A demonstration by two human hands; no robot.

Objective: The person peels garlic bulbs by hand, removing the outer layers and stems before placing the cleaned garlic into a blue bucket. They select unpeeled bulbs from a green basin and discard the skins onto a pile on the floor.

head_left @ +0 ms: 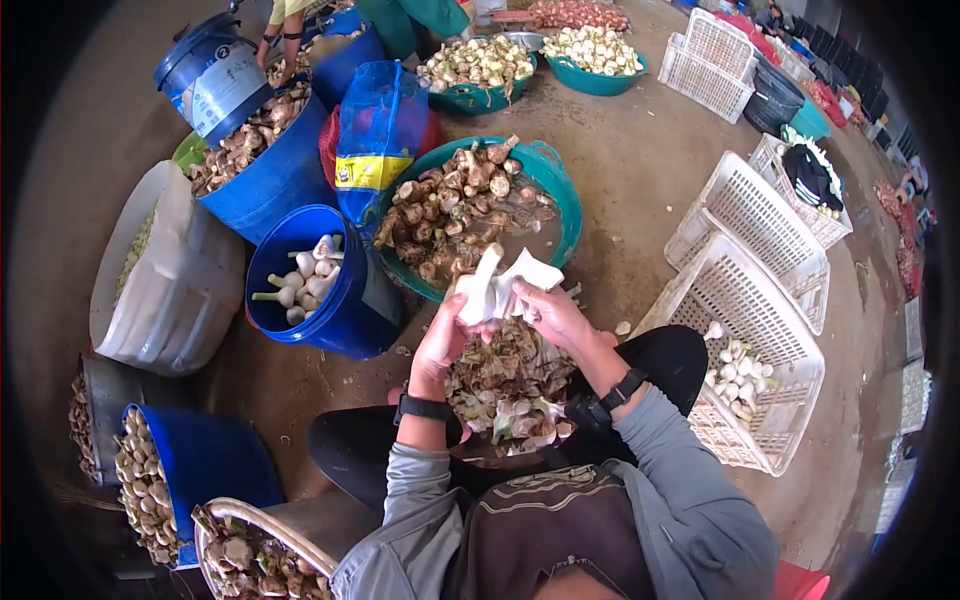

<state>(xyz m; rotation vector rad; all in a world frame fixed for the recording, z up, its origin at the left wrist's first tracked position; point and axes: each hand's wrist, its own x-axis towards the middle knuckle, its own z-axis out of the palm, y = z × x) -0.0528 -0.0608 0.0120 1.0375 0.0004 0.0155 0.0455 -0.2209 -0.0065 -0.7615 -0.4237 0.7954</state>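
Note:
A white garlic bulb [480, 292] with its stem pointing up is held in my left hand [446, 335], fingers wrapped round it. My right hand [553, 314] pinches a white peeled layer [532, 271] at the bulb's right side. Both hands are close together over a pile of loose skins [510, 385] on the floor between my legs. Just beyond them stands a green basin [570, 205] with unpeeled brown bulbs [450, 210] and murky water. Clean white bulbs [312, 278] lie in a blue bucket [350, 318] to the left.
White plastic crates [797, 415] stand at the right, the nearest holding white bulbs [738, 378]. Blue barrels [265, 195] and a whitish container [180, 310] line the left. Two green basins [595, 82] of bulbs are farther back. Another person's hands [285, 60] work at the top left.

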